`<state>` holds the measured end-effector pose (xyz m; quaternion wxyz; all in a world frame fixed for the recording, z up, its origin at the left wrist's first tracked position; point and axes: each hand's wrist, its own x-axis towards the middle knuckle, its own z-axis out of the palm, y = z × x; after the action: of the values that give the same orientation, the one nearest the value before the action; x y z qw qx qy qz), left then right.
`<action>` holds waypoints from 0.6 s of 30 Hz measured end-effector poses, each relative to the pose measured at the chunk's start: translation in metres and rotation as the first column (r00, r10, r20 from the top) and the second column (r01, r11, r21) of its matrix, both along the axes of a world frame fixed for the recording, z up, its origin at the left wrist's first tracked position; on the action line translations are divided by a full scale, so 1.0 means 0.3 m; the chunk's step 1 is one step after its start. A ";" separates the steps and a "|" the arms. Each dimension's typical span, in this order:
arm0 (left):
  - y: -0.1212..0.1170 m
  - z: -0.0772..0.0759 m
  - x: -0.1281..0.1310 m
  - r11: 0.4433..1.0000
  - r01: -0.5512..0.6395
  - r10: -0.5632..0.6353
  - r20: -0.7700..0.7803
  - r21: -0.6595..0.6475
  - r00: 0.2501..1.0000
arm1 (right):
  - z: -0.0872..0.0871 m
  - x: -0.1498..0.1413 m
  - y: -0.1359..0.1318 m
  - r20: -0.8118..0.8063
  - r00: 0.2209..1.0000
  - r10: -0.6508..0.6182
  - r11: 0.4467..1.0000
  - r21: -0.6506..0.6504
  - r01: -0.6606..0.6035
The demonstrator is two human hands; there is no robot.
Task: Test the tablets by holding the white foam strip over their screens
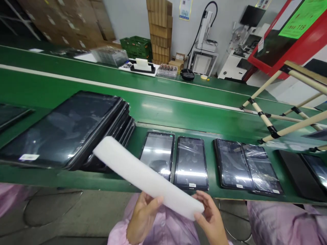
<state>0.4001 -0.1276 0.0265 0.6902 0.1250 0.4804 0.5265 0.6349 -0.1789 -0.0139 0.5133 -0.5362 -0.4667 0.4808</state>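
A long white foam strip (148,178) slants across the front of the bench, lifted above its edge. My left hand (143,214) grips it near the middle, thumb on top. At its lower right end, my right hand (209,216) pinches it between thumb and fingers. Behind the strip lie two tablet-like screens, one (159,151) partly covered by it and the other (191,163) just right of it, with a small white label. A tall stack of black tablet-like panels (68,126) in clear film stands to the left, its front corner behind the strip.
More film-wrapped screens (235,163) lie to the right, beside a dark panel (301,173). A pipe rack (268,122) stands at the right on the green bench (163,109). Cartons (160,34) and green crates (136,47) are at the back. Pink sleeves of other people (278,221) show at both sides.
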 end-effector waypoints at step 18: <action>0.445 0.063 -0.263 0.811 -0.088 0.441 -0.506 0.578 0.741 | 0.210 0.138 0.439 0.009 0.840 -0.542 0.822 0.211 0.528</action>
<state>0.3212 0.0060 0.0455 0.3474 0.3991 0.5323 0.6608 0.6762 -0.0472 0.0490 0.6624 -0.6074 -0.3609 0.2492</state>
